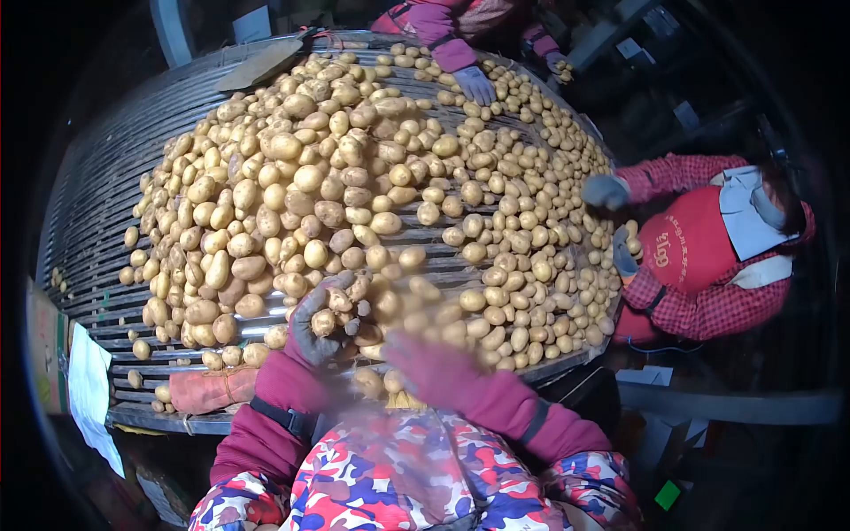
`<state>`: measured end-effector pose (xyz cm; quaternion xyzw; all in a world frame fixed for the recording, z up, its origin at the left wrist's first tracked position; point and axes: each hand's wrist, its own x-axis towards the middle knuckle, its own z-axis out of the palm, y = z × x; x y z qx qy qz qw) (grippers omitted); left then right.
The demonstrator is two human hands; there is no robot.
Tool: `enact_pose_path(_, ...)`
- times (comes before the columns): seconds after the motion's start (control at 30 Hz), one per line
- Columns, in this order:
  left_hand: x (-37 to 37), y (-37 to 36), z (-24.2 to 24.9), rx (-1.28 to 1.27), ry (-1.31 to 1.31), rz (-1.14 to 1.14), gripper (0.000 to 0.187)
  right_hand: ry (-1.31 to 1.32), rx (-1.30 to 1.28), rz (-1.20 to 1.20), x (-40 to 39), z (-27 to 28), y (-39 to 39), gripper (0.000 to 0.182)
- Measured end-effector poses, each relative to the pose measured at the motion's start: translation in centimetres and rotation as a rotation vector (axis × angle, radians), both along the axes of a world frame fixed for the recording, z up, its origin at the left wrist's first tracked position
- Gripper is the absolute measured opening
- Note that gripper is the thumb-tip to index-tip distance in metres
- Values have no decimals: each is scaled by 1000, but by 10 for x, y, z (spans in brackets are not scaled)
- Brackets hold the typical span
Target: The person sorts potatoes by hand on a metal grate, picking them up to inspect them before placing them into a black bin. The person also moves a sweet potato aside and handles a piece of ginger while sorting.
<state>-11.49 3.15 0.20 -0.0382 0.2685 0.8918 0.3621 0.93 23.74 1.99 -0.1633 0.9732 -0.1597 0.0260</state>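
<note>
Potatoes (266,195) lie heaped on a slatted table (115,177), with a thinner spread of them on the right. My left hand (320,320), in a grey glove, is at the near edge of the heap, its fingers curled round several potatoes with dark, dirty patches. To its right, my right hand (412,354) is smeared by motion over the near edge of the table, close to more potatoes. Its fingers and anything in them cannot be made out. Blurred potatoes show just beyond it.
A co-worker in a red apron (686,239) stands at the right edge, gloved hands by the potatoes. Another person's gloved hand (475,85) reaches in at the far side. A flat scoop (264,66) lies at the back left, a rolled red cloth (211,389) at the near left.
</note>
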Motion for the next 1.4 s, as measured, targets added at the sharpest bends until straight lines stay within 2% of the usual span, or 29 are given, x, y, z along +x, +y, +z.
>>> enact_pose_path(0.07, -4, -3, -8, 51, 6, -39, 52, 63, 307, 186, 10, -12, -14, 36)
enact_pose_path(0.1, -5, -6, -14, 106, 8, -63, 52, 61, 302, 178, 9, -16, -12, 36)
enact_pose_path(0.17, -4, -8, -16, 123, -14, -74, 52, -5, 366, -74, -3, -25, 5, 30)
enact_pose_path(0.23, 1, -3, -4, -108, 197, 10, 53, -9, 419, -365, -16, -32, 34, 29)
enact_pose_path(0.3, 0, -5, -10, -137, 288, 20, 52, -152, 78, -545, -31, 0, 62, 30)
enact_pose_path(0.4, -5, -10, -17, 6, 138, -68, 48, 58, -350, -622, -16, 7, 81, 43)
enact_pose_path(0.43, -6, -11, -28, 9, 134, -72, 48, 56, -347, -627, -8, 5, 81, 43)
enact_pose_path(0.5, -7, -11, -57, -163, 247, 23, 44, 76, -480, -740, 18, -10, 77, 44)
enact_pose_path(0.53, -11, -15, -67, -98, 189, -19, 43, 90, -547, -795, 31, -20, 76, 45)
enact_pose_path(0.63, -11, -14, -40, -54, 198, -98, 45, 129, -750, -975, 66, -41, 65, 48)
enact_pose_path(0.67, -8, -13, -32, -52, 195, -115, 45, 138, -687, -1026, 69, -33, 51, 46)
enact_pose_path(0.73, -2, -8, -17, -205, 626, 19, 44, 184, -753, -1055, 69, -40, 46, 46)
enact_pose_path(0.77, -1, -5, -4, 224, 286, -90, 44, 227, -819, -1061, 68, -42, 46, 45)
enact_pose_path(0.83, -9, -10, -14, 280, 36, -203, 45, 212, -755, -1088, 62, -41, 49, 45)
enact_pose_path(0.87, -11, -10, -20, 281, 39, -207, 45, 129, -745, -1039, 58, -36, 52, 45)
enact_pose_path(0.93, -9, -10, -32, -67, 165, -120, 44, -39, -687, -978, 45, -11, 46, 44)
enact_pose_path(0.97, -7, -10, -30, -64, 164, -120, 44, -39, -684, -980, 36, 4, 43, 44)
enact_pose_path(1.03, -5, -11, -21, -202, 320, -114, 47, -201, -724, -975, 13, 20, 45, 49)
enact_pose_path(1.07, -5, -12, -19, -203, 325, -110, 47, -198, -726, -970, 1, 6, 57, 49)
enact_pose_path(1.13, -7, -12, -15, 88, 157, -193, 46, -176, -531, -865, -23, -53, 95, 42)
enact_pose_path(1.17, -5, -11, -14, 85, 168, -188, 46, -160, -436, -807, -37, -66, 105, 39)
enact_pose_path(1.2, -2, -10, -16, -150, 454, -111, 47, -152, -442, -794, -52, -58, 105, 39)
enact_pose_path(1.23, -2, -9, -16, -388, 734, -33, 47, -322, -431, -832, -65, -41, 99, 36)
enact_pose_path(1.27, -1, -9, -13, -345, 582, -70, 51, -502, -418, -877, -71, -28, 94, 34)
enact_pose_path(1.3, 3, -6, 1, -57, 239, -102, 49, -505, -421, -885, -76, -18, 92, 34)
enact_pose_path(1.37, -4, -8, -7, 133, 164, -166, 45, -567, -112, -765, -84, -10, 92, 38)
enact_pose_path(1.4, -10, -10, -11, 236, -87, -210, 47, -566, -119, -757, -88, -10, 93, 38)
